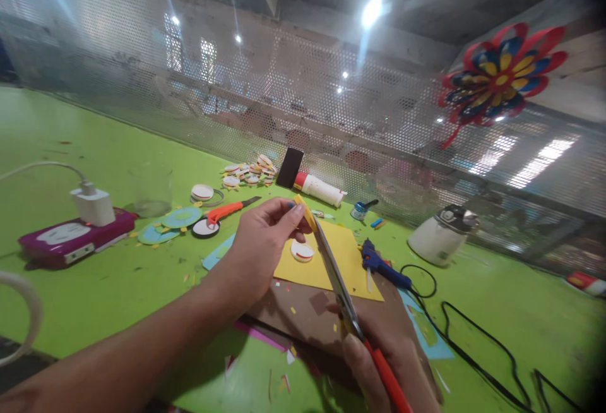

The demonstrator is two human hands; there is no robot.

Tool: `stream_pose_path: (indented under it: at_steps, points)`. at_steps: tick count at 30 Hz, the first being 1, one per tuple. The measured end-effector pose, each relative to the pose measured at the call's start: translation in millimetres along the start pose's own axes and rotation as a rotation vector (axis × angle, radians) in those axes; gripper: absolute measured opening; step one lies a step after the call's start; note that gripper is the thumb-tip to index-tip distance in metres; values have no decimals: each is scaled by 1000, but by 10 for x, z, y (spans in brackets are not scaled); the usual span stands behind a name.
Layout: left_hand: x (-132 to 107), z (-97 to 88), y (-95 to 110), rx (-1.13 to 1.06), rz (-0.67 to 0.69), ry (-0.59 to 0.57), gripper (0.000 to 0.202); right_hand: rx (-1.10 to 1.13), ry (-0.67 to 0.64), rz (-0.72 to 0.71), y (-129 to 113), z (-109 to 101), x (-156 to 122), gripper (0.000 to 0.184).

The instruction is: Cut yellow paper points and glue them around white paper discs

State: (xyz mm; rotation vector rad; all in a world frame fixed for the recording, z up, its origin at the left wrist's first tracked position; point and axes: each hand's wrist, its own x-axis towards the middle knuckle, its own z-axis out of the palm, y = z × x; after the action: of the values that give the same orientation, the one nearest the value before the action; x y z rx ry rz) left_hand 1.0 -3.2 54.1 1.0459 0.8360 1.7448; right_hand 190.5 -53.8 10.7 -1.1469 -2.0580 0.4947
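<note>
"What's hard to make out?"

"The right hand (pixel 379 356). It's cut off at the bottom edge, and so is the red handle (pixel 387 380) of its scissors (pixel 337 277). Its thumb lies along the handle, but I can't tell how the other fingers sit. Past the mesh screen (pixel 307 103), everything is blurred. The clear jar (pixel 154 195) barely shows against the green."

"What's the surface?"

"A green table (pixel 142 299) scattered with paper scraps. A brown board (pixel 286 309) lies on it, partly under a yellow sheet (pixel 341 245) that bears a small white disc (pixel 302 251). A glue gun (pixel 386 268) rests at the sheet's right edge."

"And the room?"

"Bright lamps glare overhead, and a big paper flower (pixel 502 78) shows at upper right."

"How are the hands posed?"

"The left forearm slants in from the lower left. The left hand (pixel 258 239) pinches a yellow strip (pixel 305 213) between thumb and fingers, above the sheet. The scissors point up and away, blade tips at the strip; whether they touch it, I can't tell."
</note>
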Motion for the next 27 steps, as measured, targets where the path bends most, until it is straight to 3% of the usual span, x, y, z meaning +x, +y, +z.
stream_pose_path:
  at_steps: [12,27]
  points:
    - [7,1,6,-5,-10,0,13,92,16,84,-13,79,-38,48]
    - [-17,-1,-58,13,32,10,16,20,24,47,15,75,-38,50]
